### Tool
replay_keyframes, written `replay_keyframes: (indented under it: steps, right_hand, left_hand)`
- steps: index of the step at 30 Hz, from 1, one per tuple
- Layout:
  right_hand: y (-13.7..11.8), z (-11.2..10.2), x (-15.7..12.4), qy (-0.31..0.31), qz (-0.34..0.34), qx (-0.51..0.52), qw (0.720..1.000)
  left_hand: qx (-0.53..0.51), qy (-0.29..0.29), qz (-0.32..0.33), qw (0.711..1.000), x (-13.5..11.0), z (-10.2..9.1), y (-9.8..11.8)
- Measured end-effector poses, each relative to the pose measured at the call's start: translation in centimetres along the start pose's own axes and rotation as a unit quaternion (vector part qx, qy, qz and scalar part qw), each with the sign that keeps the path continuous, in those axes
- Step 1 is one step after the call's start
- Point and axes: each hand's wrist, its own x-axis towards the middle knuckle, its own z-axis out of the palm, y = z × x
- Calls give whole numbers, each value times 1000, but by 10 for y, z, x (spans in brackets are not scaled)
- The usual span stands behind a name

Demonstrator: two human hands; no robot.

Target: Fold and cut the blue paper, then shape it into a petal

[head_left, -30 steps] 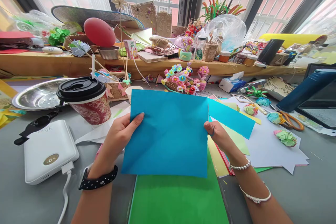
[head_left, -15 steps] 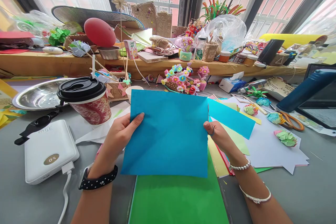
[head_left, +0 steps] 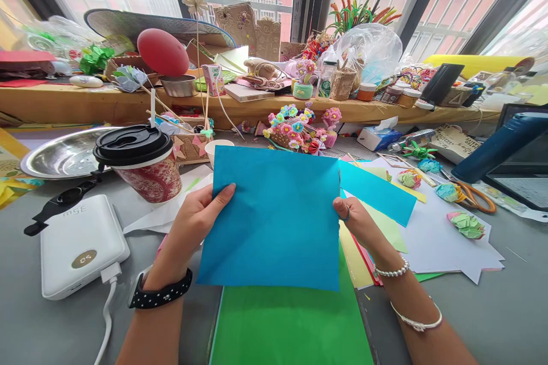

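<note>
A nearly square sheet of blue paper [head_left: 274, 219] is held up in front of me, facing the camera. My left hand [head_left: 201, 211] pinches its left edge, thumb on the front and fingers hidden behind. At the right edge, my right hand [head_left: 355, 217] grips the sheet with its thumb; most of its fingers are out of sight. Below the sheet lies a green sheet [head_left: 291, 325] on the table. A lighter blue paper strip [head_left: 379, 191] rests on the paper pile just beyond my right hand.
Left of my hands are a lidded paper cup [head_left: 148, 174], a white power bank [head_left: 83, 248] with a cable, and a metal tray [head_left: 36, 159]. White paper sheets [head_left: 432, 239], folded paper pieces [head_left: 466, 224] and orange-handled scissors [head_left: 482, 199] lie to the right. A crowded shelf [head_left: 257, 104] runs behind.
</note>
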Motion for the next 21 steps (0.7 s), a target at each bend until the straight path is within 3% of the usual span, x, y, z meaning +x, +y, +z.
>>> replay_keyframes:
  steps: [21]
  right_hand:
    - [4,0,1,28,-1,31,999]
  left_hand:
    - [24,32,0,999,-1,2,3]
